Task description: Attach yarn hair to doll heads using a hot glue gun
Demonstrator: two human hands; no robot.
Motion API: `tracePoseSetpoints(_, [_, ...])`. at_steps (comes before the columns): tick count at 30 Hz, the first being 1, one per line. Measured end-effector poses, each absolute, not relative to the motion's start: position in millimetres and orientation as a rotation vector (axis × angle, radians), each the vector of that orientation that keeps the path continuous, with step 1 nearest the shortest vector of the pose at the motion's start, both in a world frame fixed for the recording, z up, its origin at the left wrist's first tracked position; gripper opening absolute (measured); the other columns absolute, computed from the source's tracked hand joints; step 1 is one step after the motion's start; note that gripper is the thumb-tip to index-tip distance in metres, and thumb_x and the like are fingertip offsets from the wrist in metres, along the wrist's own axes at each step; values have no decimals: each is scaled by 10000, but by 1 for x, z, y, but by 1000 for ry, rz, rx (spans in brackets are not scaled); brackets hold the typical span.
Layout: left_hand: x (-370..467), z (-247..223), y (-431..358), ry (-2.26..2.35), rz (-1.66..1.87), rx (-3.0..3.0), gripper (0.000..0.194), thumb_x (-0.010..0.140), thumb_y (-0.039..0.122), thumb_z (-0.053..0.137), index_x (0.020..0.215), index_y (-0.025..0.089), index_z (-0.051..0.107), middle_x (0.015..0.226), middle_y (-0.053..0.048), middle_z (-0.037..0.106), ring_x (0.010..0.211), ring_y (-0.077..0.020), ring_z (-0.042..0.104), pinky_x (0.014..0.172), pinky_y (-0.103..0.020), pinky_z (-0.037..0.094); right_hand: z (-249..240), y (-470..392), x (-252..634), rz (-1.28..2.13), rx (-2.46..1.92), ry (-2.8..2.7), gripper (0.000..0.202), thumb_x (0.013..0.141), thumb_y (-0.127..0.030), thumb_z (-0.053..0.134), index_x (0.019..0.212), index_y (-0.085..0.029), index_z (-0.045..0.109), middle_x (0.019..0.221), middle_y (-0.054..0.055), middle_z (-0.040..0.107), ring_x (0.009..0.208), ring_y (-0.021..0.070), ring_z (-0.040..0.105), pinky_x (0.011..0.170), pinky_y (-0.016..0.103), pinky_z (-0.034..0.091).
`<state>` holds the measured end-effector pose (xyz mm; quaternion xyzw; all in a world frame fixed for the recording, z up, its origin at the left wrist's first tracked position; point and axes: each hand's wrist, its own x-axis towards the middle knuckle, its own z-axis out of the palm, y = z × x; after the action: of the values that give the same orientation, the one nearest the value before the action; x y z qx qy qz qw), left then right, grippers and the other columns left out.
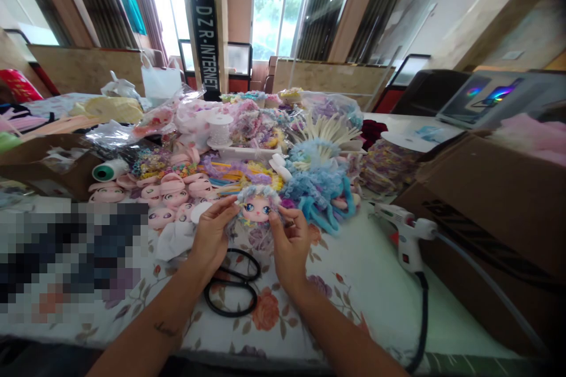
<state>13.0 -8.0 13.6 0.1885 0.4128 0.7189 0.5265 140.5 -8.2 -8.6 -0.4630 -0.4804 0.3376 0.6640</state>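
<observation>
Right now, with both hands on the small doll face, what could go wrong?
The right forearm might catch the cord near it and drag the glue gun. The gun may be hot, though I cannot tell; touching it could burn. The black scissor handles lie beside the left wrist and could snag it, jolting the doll face.
</observation>
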Motion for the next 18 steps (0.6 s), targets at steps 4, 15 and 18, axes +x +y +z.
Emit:
tracePoseSetpoints(4, [15,15,-9,1000,1749,494,219,462,158,826,660,190,740,672,11,707,664,-103,619,680,-227,473,-6,-8,141,724,-1048,-1081,230,784,-401,648,845,-188,587,676,-57,448,506,70,337,466,206,303])
tracePoseSetpoints(15, [22,-1,-12,1225,1896,877,192,674,264,747,855,204,768,870,-22,753,875,-172,649,834,-278,477,-5,-7,140,724,-1076,-1056,253,773,-417,660,851,-186,591,687,-52,472,507,71,351,472,210,322])
tracePoseSetpoints(18, [22,-1,-12,1253,1903,885,174,688,264,734,846,199,766,842,-15,747,835,-166,645,798,-268,480,-5,-8,138,735,-1078,-1062,251,777,-418,658,847,-186,593,689,-48,478,522,77,363,490,217,331])
